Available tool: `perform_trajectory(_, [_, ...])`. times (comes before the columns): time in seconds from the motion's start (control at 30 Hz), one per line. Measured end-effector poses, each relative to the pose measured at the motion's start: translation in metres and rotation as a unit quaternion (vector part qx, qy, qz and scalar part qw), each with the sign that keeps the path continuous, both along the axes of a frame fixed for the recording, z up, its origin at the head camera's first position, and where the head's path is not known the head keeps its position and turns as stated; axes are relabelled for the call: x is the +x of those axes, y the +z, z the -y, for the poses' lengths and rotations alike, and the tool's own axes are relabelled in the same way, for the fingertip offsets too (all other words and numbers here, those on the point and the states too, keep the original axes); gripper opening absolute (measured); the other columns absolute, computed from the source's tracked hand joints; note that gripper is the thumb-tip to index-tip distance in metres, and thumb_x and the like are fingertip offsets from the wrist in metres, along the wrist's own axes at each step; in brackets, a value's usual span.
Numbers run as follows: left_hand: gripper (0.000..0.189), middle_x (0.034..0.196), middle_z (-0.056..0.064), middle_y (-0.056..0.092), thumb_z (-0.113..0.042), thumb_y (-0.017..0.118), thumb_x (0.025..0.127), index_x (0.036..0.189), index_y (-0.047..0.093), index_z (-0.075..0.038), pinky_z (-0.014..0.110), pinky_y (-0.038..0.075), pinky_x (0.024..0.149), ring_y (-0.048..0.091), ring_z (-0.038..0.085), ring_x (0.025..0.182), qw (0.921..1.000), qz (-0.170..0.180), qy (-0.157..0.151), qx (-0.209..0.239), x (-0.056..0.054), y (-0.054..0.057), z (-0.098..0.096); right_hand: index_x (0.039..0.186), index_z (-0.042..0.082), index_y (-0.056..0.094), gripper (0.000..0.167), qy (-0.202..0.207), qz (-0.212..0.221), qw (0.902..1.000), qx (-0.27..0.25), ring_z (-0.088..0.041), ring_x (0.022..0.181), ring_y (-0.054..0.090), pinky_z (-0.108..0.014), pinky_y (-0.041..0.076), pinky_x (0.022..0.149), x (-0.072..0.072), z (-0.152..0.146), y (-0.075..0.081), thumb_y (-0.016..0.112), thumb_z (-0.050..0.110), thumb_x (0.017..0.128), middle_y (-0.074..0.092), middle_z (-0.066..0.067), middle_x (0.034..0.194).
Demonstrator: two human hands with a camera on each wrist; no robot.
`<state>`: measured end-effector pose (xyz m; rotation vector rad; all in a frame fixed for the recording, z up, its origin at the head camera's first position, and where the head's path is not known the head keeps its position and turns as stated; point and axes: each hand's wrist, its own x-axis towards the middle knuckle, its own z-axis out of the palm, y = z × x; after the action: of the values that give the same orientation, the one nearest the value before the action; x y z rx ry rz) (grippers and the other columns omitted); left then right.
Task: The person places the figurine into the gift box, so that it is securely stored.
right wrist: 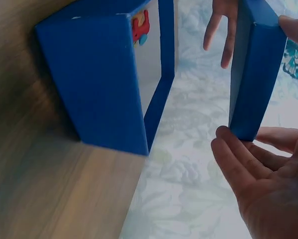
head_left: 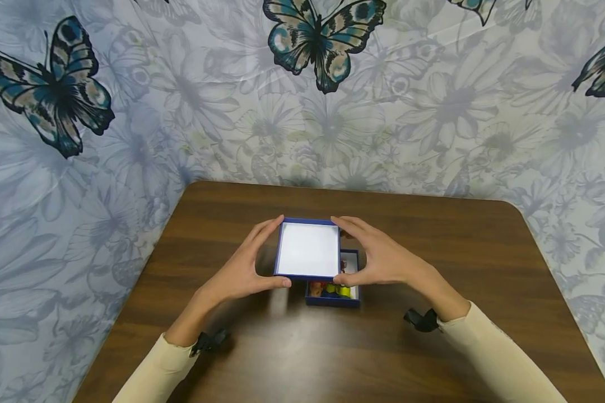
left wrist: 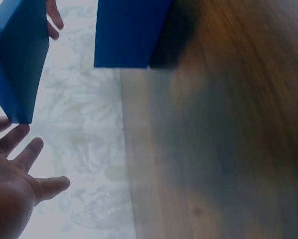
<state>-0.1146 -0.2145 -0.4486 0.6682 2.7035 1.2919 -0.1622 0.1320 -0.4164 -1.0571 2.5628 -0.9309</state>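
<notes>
A square blue box lid [head_left: 307, 249] with a white inside hangs above the table, held between both hands. My left hand [head_left: 237, 274] grips its left side, fingers at the far corner and thumb at the near one. On the opposite side, my right hand [head_left: 385, 260] grips it the same way. The lid [right wrist: 256, 69] stands apart from the blue box [right wrist: 96, 79] in the right wrist view. Below and partly behind the lid, that box holds small colourful pieces [head_left: 330, 290], red and yellow among them; the lid hides most of its inside.
The box rests on a brown wooden table [head_left: 433, 240] with rounded far corners. Behind the table hangs a pale floral cloth [head_left: 448, 106] with large butterflies. Dark straps [head_left: 420, 320] circle both wrists over cream sleeves.
</notes>
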Motion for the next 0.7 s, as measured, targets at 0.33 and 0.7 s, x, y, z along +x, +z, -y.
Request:
perform_trajectory(0.33, [0.110, 0.172, -0.005, 0.037, -0.025, 0.095, 0.084, 0.171, 0.029, -0.039, 0.070, 0.037, 0.125, 0.036, 0.029, 0.161, 0.9993, -0.028, -0.021, -0.014, -0.003, 0.002, -0.018, 0.168, 0.019, 0.038, 0.105, 0.029, 0.049, 0.9899, -0.130, -0.025, 0.152, 0.053, -0.045, 0.051, 0.121, 0.010, -0.037, 0.001, 0.096, 0.030, 0.081, 0.043, -0.003, 0.169])
perform_trajectory(0.7, [0.081, 0.150, -0.003, 0.065, -0.031, 0.095, 0.083, 0.156, 0.059, -0.029, 0.064, 0.025, 0.134, 0.054, 0.026, 0.148, 0.9953, -0.095, -0.010, 0.019, -0.001, -0.003, -0.024, 0.162, 0.012, 0.049, 0.090, 0.006, 0.065, 0.9753, -0.211, -0.021, 0.146, 0.057, -0.025, 0.054, 0.116, 0.032, -0.045, -0.013, 0.094, 0.010, 0.083, 0.044, -0.004, 0.168])
